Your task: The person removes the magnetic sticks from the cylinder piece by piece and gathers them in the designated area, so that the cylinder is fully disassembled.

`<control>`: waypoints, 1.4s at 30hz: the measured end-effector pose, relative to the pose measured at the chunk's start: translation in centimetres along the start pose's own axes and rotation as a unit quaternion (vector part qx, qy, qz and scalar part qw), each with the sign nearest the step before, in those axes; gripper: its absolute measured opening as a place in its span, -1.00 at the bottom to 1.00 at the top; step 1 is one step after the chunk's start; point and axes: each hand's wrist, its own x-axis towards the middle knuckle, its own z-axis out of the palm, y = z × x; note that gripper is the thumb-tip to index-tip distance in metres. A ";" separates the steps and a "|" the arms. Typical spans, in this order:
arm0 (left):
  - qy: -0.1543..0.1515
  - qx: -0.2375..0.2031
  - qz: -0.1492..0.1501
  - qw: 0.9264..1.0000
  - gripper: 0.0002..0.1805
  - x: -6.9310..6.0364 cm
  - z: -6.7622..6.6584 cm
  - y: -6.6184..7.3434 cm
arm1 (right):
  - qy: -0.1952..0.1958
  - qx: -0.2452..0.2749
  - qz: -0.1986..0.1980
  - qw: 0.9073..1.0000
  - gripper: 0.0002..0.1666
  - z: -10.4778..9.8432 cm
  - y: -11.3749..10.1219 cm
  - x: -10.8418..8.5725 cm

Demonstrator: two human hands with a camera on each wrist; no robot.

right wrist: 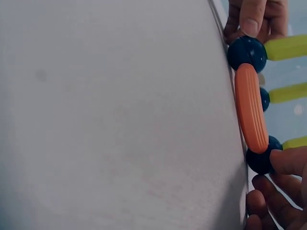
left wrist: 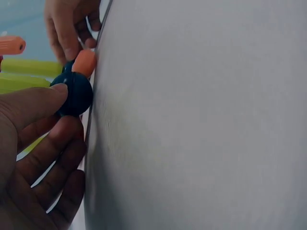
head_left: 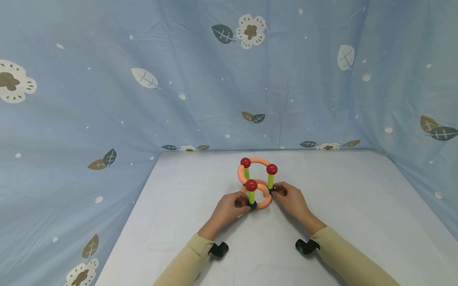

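A magnetic stick-and-ball frame stands on the table, with yellow-green rods [head_left: 270, 181] upright between red balls [head_left: 251, 185] on top and dark blue balls [left wrist: 78, 94] at the base. Curved orange rods [right wrist: 251, 108] link the base balls in a ring. More orange arcs [head_left: 259, 161] sit at the red balls' height; one arc end [left wrist: 13, 45] looks free in the left wrist view. My left hand [head_left: 230, 207] pinches the front base ball between thumb and fingers. On the right side, my right hand [head_left: 290, 199] pinches another base ball [right wrist: 263, 160].
The white table [head_left: 343, 206] runs back to a blue patterned cloth [head_left: 200, 79] that hangs behind and along the sides. Dark wrist devices [head_left: 219, 250] sit at both cuffs, just above the tabletop.
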 end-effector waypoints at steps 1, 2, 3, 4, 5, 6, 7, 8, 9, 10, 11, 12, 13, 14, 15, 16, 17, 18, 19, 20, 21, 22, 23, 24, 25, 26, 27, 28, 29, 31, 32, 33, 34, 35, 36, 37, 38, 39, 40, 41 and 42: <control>0.000 0.000 0.003 1.000 -0.79 0.0 0.1 0.0 | 0.000 0.001 0.001 1.000 -0.63 0.0 0.0 0.1; 0.000 -0.001 0.005 1.000 -0.79 0.0 0.2 0.1 | 0.001 0.002 0.001 1.000 -0.63 0.1 0.1 0.2; -0.001 -0.002 0.007 1.000 -0.79 0.1 0.3 0.2 | 0.001 0.002 0.003 1.000 -0.63 0.1 0.1 0.3; -0.001 -0.004 0.010 1.000 -0.79 0.1 0.4 0.2 | 0.001 0.002 0.003 1.000 -0.63 0.1 0.2 0.4; -0.001 -0.005 0.011 1.000 -0.79 0.1 0.5 0.3 | 0.001 0.002 0.003 1.000 -0.63 0.2 0.2 0.4; -0.002 -0.005 0.012 1.000 -0.79 0.1 0.6 0.4 | 0.001 0.002 0.002 1.000 -0.63 0.2 0.3 0.5; -0.002 -0.004 0.010 1.000 -0.78 0.1 0.7 0.5 | 0.001 0.003 0.002 1.000 -0.62 0.2 0.3 0.6; -0.003 -0.002 0.009 1.000 -0.78 0.1 0.7 0.6 | 0.000 0.002 0.001 1.000 -0.62 0.2 0.3 0.7; -0.004 -0.001 0.007 1.000 -0.78 0.1 0.8 0.6 | 0.000 0.002 0.000 1.000 -0.62 0.2 0.3 0.8; -0.004 -0.001 0.006 1.000 -0.77 0.1 0.8 0.7 | 0.000 0.002 -0.001 1.000 -0.62 0.2 0.3 0.8; -0.004 -0.001 0.003 1.000 -0.77 0.1 0.9 0.8 | -0.001 0.002 -0.002 1.000 -0.62 0.2 0.3 0.9; -0.005 -0.001 0.001 1.000 -0.77 0.1 0.9 0.9 | -0.001 0.002 -0.003 1.000 -0.62 0.2 0.3 0.9; -0.004 -0.001 -0.001 1.000 -0.77 0.1 0.9 0.9 | -0.002 0.002 -0.003 1.000 -0.62 0.1 0.3 1.0; -0.004 -0.002 -0.002 1.000 -0.77 0.1 0.9 1.0 | -0.002 0.002 -0.003 1.000 -0.62 0.1 0.3 1.0; -0.004 -0.003 -0.003 1.000 -0.77 0.1 0.9 1.0 | -0.002 0.001 -0.002 1.000 -0.61 0.1 0.3 1.0; -0.004 -0.002 -0.003 1.000 -0.77 0.1 0.9 1.0 | -0.002 0.000 -0.002 1.000 -0.61 0.1 0.3 1.0; -0.004 -0.001 -0.003 1.000 -0.77 0.1 1.0 1.0 | -0.003 -0.001 -0.002 1.000 -0.61 0.1 0.2 1.0; -0.004 -0.001 -0.003 1.000 -0.77 0.2 1.0 1.0 | -0.003 -0.002 -0.001 1.000 -0.61 0.1 0.2 1.0; -0.004 0.000 -0.003 1.000 -0.77 0.2 1.0 1.0 | -0.003 -0.003 0.000 1.000 -0.60 0.0 0.2 1.0; -0.004 0.000 -0.004 1.000 -0.77 0.2 1.0 1.0 | -0.004 -0.003 0.002 1.000 -0.60 0.0 0.2 1.0; -0.004 0.000 -0.004 1.000 -0.77 0.2 1.0 1.0 | -0.005 -0.004 0.002 1.000 -0.60 0.0 0.1 1.0; -0.005 -0.001 -0.004 1.000 -0.78 0.2 1.0 1.0 | -0.005 -0.005 0.003 1.000 -0.60 0.0 0.1 1.0; -0.005 -0.001 -0.005 1.000 -0.78 0.2 1.0 1.0 | -0.005 -0.005 0.004 1.000 -0.60 0.0 0.1 1.0; -0.005 -0.001 -0.005 1.000 -0.78 0.2 1.0 1.0 | -0.005 -0.005 0.004 1.000 -0.60 0.0 0.1 1.0; -0.006 -0.002 -0.005 1.000 -0.78 0.2 1.0 1.0 | -0.005 -0.005 0.005 1.000 -0.60 0.0 0.1 1.0; -0.006 -0.002 -0.006 1.000 -0.78 0.2 1.0 1.0 | -0.005 -0.005 0.004 1.000 -0.60 0.0 0.1 1.0; -0.007 -0.002 -0.006 1.000 -0.78 0.2 1.0 1.0 | -0.005 -0.004 0.003 1.000 -0.60 0.0 0.2 1.0; -0.007 -0.002 -0.007 1.000 -0.78 0.2 1.0 1.0 | -0.005 -0.002 0.003 1.000 -0.60 0.0 0.2 1.0; -0.008 -0.002 -0.006 1.000 -0.78 0.2 1.0 1.0 | -0.006 -0.002 0.002 1.000 -0.61 0.0 0.2 0.9; -0.008 -0.003 -0.006 1.000 -0.78 0.1 0.9 1.0 | -0.007 -0.001 0.003 1.000 -0.61 -0.1 0.3 0.9; -0.008 -0.003 -0.006 1.000 -0.78 0.1 0.9 1.0 | -0.008 0.000 0.003 1.000 -0.61 -0.1 0.3 0.8; -0.009 -0.004 -0.006 1.000 -0.78 0.0 0.9 1.0 | -0.008 0.001 0.004 1.000 -0.61 -0.1 0.3 0.8; -0.008 -0.005 -0.005 1.000 -0.78 0.0 0.9 1.0 | -0.009 -0.001 0.003 1.000 -0.61 -0.1 0.3 0.7; -0.009 -0.007 -0.004 1.000 -0.78 0.0 0.9 1.0 | -0.009 -0.003 0.004 1.000 -0.61 -0.1 0.3 0.7; -0.009 -0.008 -0.004 1.000 -0.78 -0.1 0.8 1.0 | -0.009 -0.003 0.005 1.000 -0.61 -0.2 0.3 0.6; -0.008 -0.009 -0.004 1.000 -0.78 -0.1 0.8 1.0 | -0.009 -0.003 0.005 1.000 -0.61 -0.2 0.3 0.5; -0.008 -0.010 -0.003 1.000 -0.79 -0.1 0.8 0.9 | -0.011 -0.004 0.004 1.000 -0.61 -0.3 0.3 0.5; -0.008 -0.012 -0.001 1.000 -0.79 -0.2 0.7 0.8 | -0.013 -0.005 0.003 1.000 -0.61 -0.4 0.3 0.4; -0.007 -0.012 0.001 1.000 -0.80 -0.2 0.7 0.8 | -0.015 -0.005 0.001 1.000 -0.62 -0.5 0.4 0.3; -0.007 -0.013 0.002 1.000 -0.80 -0.2 0.7 0.7 | -0.018 -0.005 0.001 1.000 -0.63 -0.7 0.4 0.2; -0.006 -0.013 0.004 1.000 -0.81 -0.2 0.6 0.7 | -0.020 -0.006 -0.001 1.000 -0.63 -0.9 0.4 0.1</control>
